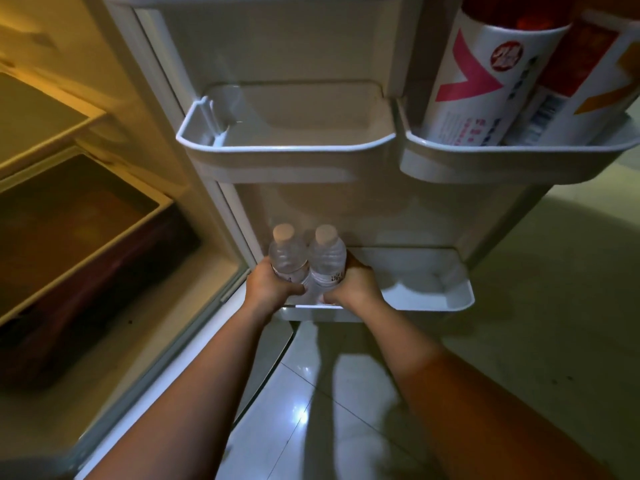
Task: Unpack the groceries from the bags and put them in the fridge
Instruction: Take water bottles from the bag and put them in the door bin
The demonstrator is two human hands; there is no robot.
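Two clear water bottles with pale caps stand side by side at the left end of the bottom door shelf [450, 299] of the open fridge. My left hand [268, 285] is wrapped around the left water bottle [287, 254]. My right hand [353, 285] grips the right water bottle [327, 258]. The bottles touch each other, and their lower parts are hidden behind my fingers and the shelf's front lip.
Above, an empty white door bin [287, 143] sits left of another bin [519, 157] holding a tall white-and-pink bottle [485, 81] and a carton [588, 81]. The fridge interior with a shelf [41, 123] and a drawer [69, 230] lies left. Tiled floor [311, 410] below.
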